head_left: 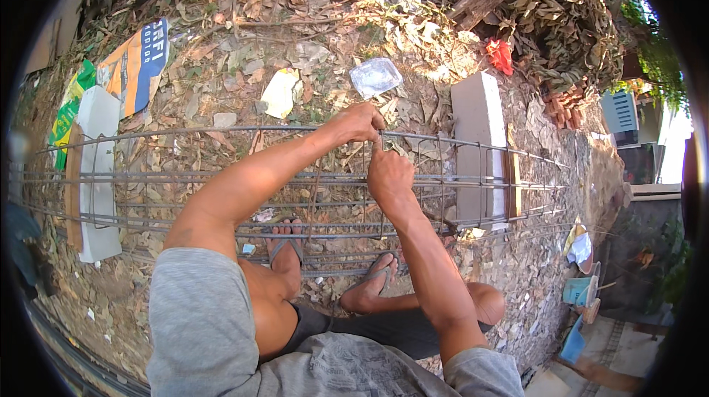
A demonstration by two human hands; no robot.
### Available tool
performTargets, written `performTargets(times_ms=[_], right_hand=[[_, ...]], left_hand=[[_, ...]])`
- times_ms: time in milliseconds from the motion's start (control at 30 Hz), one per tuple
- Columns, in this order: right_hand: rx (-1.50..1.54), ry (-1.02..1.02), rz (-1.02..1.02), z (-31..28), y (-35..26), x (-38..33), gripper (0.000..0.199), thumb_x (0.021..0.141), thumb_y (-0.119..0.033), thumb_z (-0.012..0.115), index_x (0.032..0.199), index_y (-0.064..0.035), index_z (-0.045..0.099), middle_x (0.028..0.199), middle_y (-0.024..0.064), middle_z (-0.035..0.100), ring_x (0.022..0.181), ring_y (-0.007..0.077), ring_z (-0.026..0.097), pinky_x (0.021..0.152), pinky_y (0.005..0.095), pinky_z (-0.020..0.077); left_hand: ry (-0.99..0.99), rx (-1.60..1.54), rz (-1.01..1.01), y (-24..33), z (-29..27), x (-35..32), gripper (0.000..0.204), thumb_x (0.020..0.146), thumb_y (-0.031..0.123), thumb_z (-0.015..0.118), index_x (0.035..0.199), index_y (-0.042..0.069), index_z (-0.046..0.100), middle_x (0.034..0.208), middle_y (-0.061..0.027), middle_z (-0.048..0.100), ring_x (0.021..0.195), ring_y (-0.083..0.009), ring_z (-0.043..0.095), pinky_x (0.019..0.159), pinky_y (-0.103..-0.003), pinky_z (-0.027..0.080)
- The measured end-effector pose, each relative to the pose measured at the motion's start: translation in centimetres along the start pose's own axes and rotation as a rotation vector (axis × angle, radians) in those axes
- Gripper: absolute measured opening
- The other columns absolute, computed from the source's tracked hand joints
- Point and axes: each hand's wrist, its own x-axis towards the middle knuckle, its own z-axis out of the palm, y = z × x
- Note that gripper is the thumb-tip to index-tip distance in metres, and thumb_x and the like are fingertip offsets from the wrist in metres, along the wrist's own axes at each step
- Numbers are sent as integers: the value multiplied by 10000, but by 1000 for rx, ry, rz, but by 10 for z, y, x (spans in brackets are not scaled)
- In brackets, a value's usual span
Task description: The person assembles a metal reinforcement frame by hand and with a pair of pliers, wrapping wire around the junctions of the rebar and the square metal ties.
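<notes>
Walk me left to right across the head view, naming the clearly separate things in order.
Pale rectangular block, crumpled yellow-white sheet, bare left hand, bare right hand, tall grey block with a white side, light-blue bucket-like container.

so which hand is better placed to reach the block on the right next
Probably the right hand: it is nearer that block, while the left hand sits farther left, at the far rebar.

Dirt ground [133, 312] strewn with dry leaves [199, 64], clear plastic tray [375, 77], yellow wrapper [281, 93], red scrap [499, 56], two long pale blocks [470, 105]
</notes>
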Motion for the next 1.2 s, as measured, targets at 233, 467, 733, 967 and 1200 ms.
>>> performTargets(times_ms=[233,467,733,967,1200], right_hand=[[-57,22,-20,1,1,-14,292,1002,-143,511,1225,-62,681,841,129,752,787,314,752,683,433,596],[178,47,10,-8,8,-40,230,943,-114,569,1105,-22,703,887,226,730,855,404,734,733,501,588],[314,-178,-362,66,42,72,276,826,-108,521,928,91,681,1033,381,654,995,471,672,890,528,512],[460,-324,-399,194,63,157,391,857,-7,537,1238,61,474,670,178,602,442,273,562,377,388,408],[-10,-168,-677,198,54,153,459,902,-110,604,1287,112,491,995,337,669,786,421,701,706,500,549]], left_hand=[[107,-16,-89,15,6,-13,369,739,177,714,1082,61,784,1036,-193,760,987,-322,731,899,-387,566],[179,40,-30,15,15,3,335,714,205,724,1008,53,779,992,-187,752,956,-332,724,869,-418,570],[189,232,-93,3,30,30,164,609,175,758,771,173,784,824,-101,754,819,-303,746,689,-408,595],[171,298,-122,-29,68,72,133,638,257,796,650,159,707,768,-86,718,679,-302,680,571,-475,523],[75,178,-31,-60,68,86,160,657,259,813,687,126,729,752,-78,719,681,-266,678,557,-444,519]])
